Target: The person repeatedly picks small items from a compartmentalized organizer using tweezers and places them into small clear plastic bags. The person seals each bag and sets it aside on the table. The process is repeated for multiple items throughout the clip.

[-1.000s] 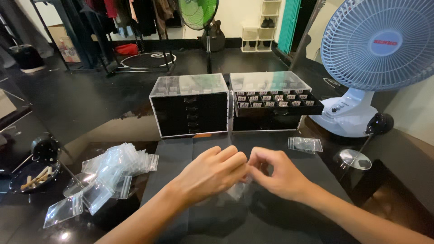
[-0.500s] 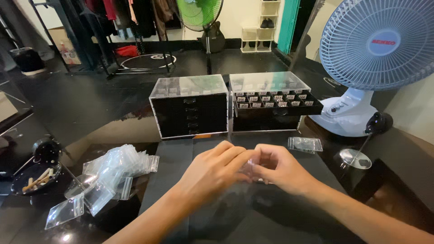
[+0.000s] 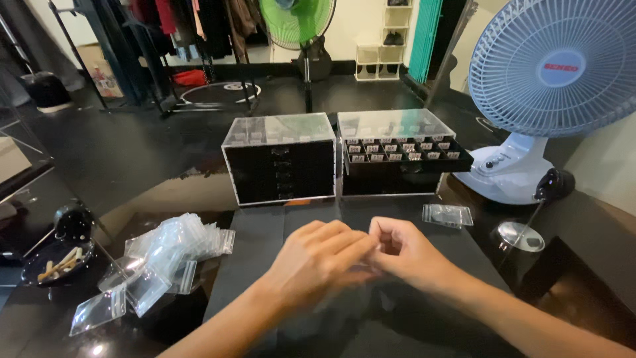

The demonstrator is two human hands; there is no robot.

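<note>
Blue desk fan (image 3: 560, 73) at our far right. Two black drawer boxes (image 3: 281, 159) beyond our hands. Heap of clear zip bags (image 3: 169, 248) lower left. Left hand (image 3: 318, 262) and right hand (image 3: 404, 255) curled, fingertips meeting; what they pinch we cannot tell. Lone bag (image 3: 448, 215) just beyond them.

The bench (image 3: 165, 159) is glossy black. Two drawer boxes (image 3: 281, 159) have clear tops and black fronts. The heap of small bags (image 3: 169, 252) is clear, as is one bag (image 3: 448, 215) apart. The near fan (image 3: 553, 73) is pale blue and white; the far fan (image 3: 298, 16) is green.
</note>
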